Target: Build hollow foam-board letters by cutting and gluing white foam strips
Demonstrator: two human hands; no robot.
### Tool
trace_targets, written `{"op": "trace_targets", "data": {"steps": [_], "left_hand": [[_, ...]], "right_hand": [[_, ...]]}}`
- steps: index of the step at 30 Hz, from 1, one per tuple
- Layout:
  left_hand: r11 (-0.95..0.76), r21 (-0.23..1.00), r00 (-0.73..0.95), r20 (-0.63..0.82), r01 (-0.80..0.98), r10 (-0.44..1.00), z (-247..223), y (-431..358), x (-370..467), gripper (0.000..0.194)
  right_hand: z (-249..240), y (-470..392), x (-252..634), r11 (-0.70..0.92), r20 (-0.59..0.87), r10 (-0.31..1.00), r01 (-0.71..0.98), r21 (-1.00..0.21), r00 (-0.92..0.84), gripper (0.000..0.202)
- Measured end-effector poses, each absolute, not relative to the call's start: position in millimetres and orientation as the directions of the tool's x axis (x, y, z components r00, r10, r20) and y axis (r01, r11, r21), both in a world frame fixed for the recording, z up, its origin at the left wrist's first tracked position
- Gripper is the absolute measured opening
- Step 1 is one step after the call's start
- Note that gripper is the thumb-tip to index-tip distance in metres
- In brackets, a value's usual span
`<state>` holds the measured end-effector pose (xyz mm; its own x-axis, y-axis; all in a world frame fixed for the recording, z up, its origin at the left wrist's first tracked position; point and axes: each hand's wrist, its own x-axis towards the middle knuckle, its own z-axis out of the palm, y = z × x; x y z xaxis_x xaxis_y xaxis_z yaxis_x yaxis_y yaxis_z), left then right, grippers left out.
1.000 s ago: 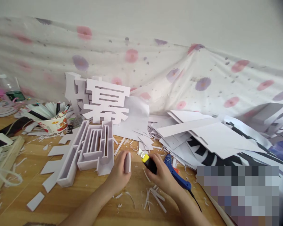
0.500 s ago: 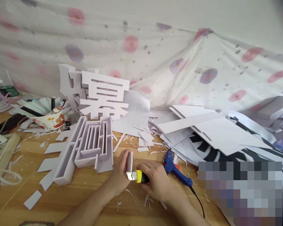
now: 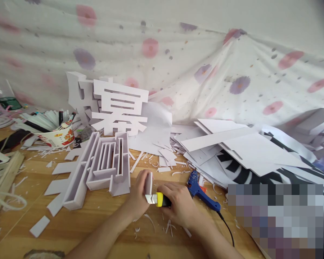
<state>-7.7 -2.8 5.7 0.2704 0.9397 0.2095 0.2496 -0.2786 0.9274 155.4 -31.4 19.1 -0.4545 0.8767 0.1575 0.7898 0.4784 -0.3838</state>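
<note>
A: Quick q: what's each hand got?

B: L hand [image 3: 139,196] is curled round a small white bd pc [image 3: 149,183], gripping it upright. R hand [image 3: 179,201] is wrapped round a utility knife [image 3: 159,199], metal blade [image 3: 151,199] aimed across at the pc's lower end.

A: Is the blade touching it?

B: Can't be sure; the tip's right at the pc, nr the L hand, but contact's too small to make out.

A: Where's the pc exactly?

B: Up in front of the person, over the wooden table [image 3: 63,235], btw the open-backed white character [image 3: 98,184] on the left & the blue glue gun [image 3: 203,196] on the right. A loose white offcut [image 3: 40,226] lies further left.

A: How'll it handle?

B: Looks like foam bd, so prob v. light & fairly stiff, but corners would dent under a hard squeeze. Smooth faces, maybe a bit slippery. Best hold: flat pinch across both broad faces, fingertips well back from the edge nearest the blade.

A: And the knife?

B: Heavier & rigid, I'd guess. Hold the black body behind the yellow collar; thin blade might snap if twisted.
</note>
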Motion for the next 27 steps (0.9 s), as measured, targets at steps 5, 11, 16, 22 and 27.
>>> {"op": "trace_targets", "data": {"steps": [5,11,16,22,27], "left_hand": [[-0.332,0.907,0.32,0.244,0.259,0.916,-0.4,-2.0,-9.1,0.041],[-0.329,0.903,0.322,0.236,0.276,0.917,-4.6,-2.2,-9.7,0.044],[-0.316,0.897,0.263,0.239,0.308,0.935,-0.9,-4.0,-7.4,0.035],[-0.387,0.857,0.236,0.32,0.341,0.918,-1.5,-7.5,-3.9,0.022],[-0.397,0.836,0.245,0.323,0.379,0.914,-2.7,-9.0,-3.2,0.024]], "right_hand": [[20.0,-31.0,155.2,0.478,0.152,0.877,0.79,-0.384,-0.456,0.018],[17.8,-31.3,154.2,0.481,0.173,0.877,0.808,-0.34,-0.449,0.02],[15.5,-32.6,152.0,0.448,0.204,0.893,0.837,-0.313,-0.402,0.022],[12.9,-35.2,148.0,0.435,0.283,0.89,0.851,-0.295,-0.357,0.02],[11.6,-35.0,148.1,0.426,0.299,0.892,0.851,-0.307,-0.338,0.018]]}}
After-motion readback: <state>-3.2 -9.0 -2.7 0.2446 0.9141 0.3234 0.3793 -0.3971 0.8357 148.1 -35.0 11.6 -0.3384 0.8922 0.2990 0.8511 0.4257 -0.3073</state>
